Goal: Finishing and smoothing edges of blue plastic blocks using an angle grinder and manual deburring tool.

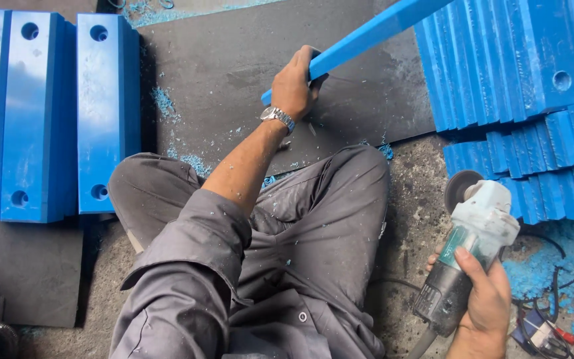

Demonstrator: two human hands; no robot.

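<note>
My left hand [295, 85] grips the near end of a long blue plastic bar [373, 32] that slants up to the right over a dark mat [234, 60]. A metal watch sits on that wrist. My right hand [483, 302] holds an angle grinder [468, 246] by its dark body at the lower right, its disc end pointing up toward the blue stacks. I sit cross-legged in grey work clothes between the two hands.
Three thick blue blocks with holes [104, 113] lie side by side at the left. Several stacked blue slabs [519, 66] fill the upper right. Blue shavings litter the floor, and cables [559, 312] lie at the lower right.
</note>
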